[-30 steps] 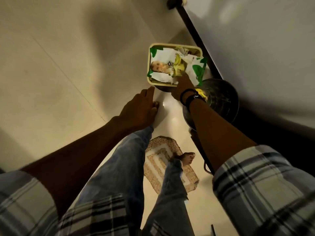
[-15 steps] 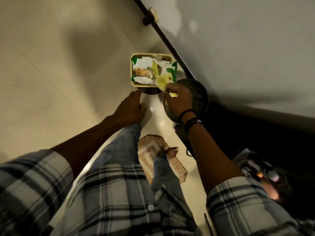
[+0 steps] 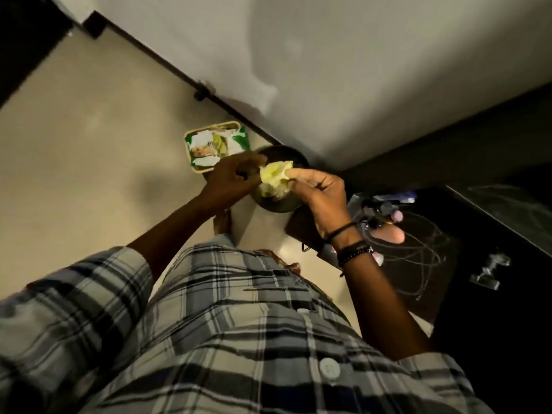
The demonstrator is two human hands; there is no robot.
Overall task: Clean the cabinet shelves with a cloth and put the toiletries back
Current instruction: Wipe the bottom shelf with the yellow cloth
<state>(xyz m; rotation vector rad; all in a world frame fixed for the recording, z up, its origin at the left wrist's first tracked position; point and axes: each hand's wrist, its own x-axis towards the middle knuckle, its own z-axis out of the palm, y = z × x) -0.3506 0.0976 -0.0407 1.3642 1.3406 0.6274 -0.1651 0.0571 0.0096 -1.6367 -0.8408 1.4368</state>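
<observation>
Pale floor tiling (image 3: 74, 180) is filling the left of the view, meeting a white wall panel (image 3: 358, 70) along a dark strip, while a dark cabinet (image 3: 507, 309) is standing open on the right. A person in a plaid shirt (image 3: 227, 324) is standing over it all, looking down. Small blurred items, probably the toiletries (image 3: 388, 215), are lying on a dark shelf (image 3: 424, 264) inside the cabinet, just beyond the right wrist. A dark round bowl (image 3: 274, 206) is sitting on the floor near the wall, with a cream tray (image 3: 194, 170) holding a green-and-white wipes pack (image 3: 209, 144) just beside it. Above the bowl, the left hand (image 3: 233, 179) and the right hand (image 3: 322, 189) are each pinching a side of a crumpled yellow cloth (image 3: 274, 177), holding it bunched between them. The step appears to be readying the cloth, perhaps wringing or folding it. Wiping is looking not yet begun; the next move is likely calling for carrying the cloth right to the shelf and working around, or first lifting out, the items lying there.
</observation>
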